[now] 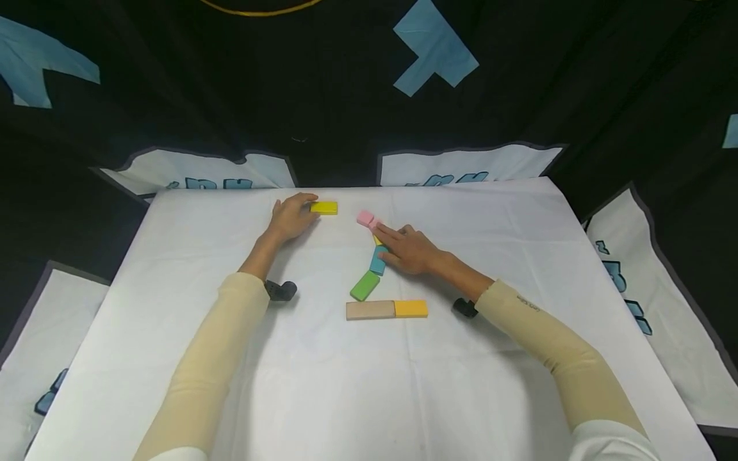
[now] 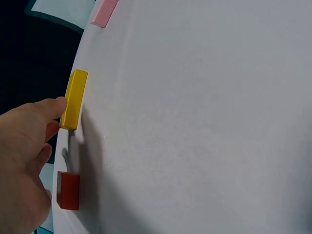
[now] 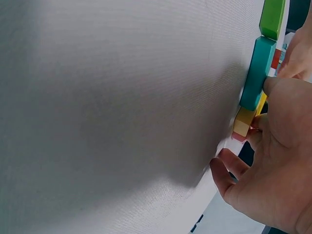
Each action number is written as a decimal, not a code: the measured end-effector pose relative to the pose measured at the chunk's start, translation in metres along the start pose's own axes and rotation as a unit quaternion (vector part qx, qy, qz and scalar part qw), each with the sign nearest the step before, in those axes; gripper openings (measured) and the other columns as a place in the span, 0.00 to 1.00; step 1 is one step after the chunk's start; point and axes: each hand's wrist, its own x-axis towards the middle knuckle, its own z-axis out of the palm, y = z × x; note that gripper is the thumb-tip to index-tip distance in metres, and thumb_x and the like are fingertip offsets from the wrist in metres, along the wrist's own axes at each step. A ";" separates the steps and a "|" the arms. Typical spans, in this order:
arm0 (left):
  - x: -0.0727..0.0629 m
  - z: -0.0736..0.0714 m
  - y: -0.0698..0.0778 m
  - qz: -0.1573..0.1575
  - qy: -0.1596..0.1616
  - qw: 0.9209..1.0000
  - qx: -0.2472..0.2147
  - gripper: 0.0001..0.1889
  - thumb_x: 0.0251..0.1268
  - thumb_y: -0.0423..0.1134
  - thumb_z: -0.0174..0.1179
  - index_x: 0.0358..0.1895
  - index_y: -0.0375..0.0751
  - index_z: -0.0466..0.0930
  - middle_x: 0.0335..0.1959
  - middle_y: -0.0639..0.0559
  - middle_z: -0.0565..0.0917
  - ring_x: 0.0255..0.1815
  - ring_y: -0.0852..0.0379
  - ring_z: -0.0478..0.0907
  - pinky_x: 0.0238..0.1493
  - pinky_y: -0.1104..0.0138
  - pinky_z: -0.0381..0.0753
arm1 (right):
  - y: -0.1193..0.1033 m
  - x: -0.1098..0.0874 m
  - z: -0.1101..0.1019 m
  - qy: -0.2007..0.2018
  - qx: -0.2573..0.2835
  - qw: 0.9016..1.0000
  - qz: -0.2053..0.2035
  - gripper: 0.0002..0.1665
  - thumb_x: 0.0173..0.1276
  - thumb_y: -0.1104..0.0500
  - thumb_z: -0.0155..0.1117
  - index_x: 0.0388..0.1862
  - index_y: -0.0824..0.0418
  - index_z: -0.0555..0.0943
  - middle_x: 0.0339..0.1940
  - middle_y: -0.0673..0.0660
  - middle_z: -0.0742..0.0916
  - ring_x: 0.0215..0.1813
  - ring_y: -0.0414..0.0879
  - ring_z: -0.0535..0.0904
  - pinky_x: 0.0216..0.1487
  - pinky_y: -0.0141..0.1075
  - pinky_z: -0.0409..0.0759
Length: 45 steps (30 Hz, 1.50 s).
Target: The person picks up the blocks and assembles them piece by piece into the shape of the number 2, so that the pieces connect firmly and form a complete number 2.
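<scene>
My left hand (image 1: 293, 218) pinches a yellow block (image 1: 325, 208) between thumb and fingers near the table's far edge. In the left wrist view a red block (image 2: 68, 190) lies near that hand; in the head view it is hidden. My right hand (image 1: 416, 250) reaches over a bent row of blocks, its fingers loosely spread. Its index finger touches a pink block (image 1: 365, 218) area at the far end, and the thumb rests against a teal block (image 1: 377, 261). Between these, a small yellow-orange block (image 3: 243, 121) is partly covered. A green block (image 1: 365, 286) continues the row toward me.
A plain wooden block (image 1: 370, 310) and an orange-yellow block (image 1: 411, 308) lie end to end at the row's near end. All sit on a white-covered table (image 1: 323, 384). Dark cloth (image 1: 323, 96) hangs behind its far edge.
</scene>
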 end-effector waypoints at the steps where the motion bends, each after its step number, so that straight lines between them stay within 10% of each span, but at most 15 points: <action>1: 0.001 0.000 0.001 0.000 -0.001 1.000 0.008 0.26 0.73 0.39 0.57 0.72 0.40 0.68 0.74 0.42 0.67 0.77 0.43 0.53 0.73 0.41 0.34 | 0.000 0.000 0.000 0.002 -0.001 1.000 -0.001 0.40 0.81 0.41 0.44 0.83 0.51 0.45 0.83 0.50 0.52 0.67 0.59 0.66 0.60 0.51 0.70; 45: 0.004 0.019 0.033 0.019 -0.047 0.996 0.078 0.23 0.75 0.40 0.54 0.70 0.41 0.70 0.71 0.43 0.70 0.73 0.44 0.60 0.74 0.42 0.34 | -0.001 -0.001 0.000 -0.001 -0.004 1.000 0.002 0.40 0.81 0.41 0.43 0.83 0.51 0.45 0.83 0.50 0.52 0.67 0.59 0.65 0.59 0.51 0.70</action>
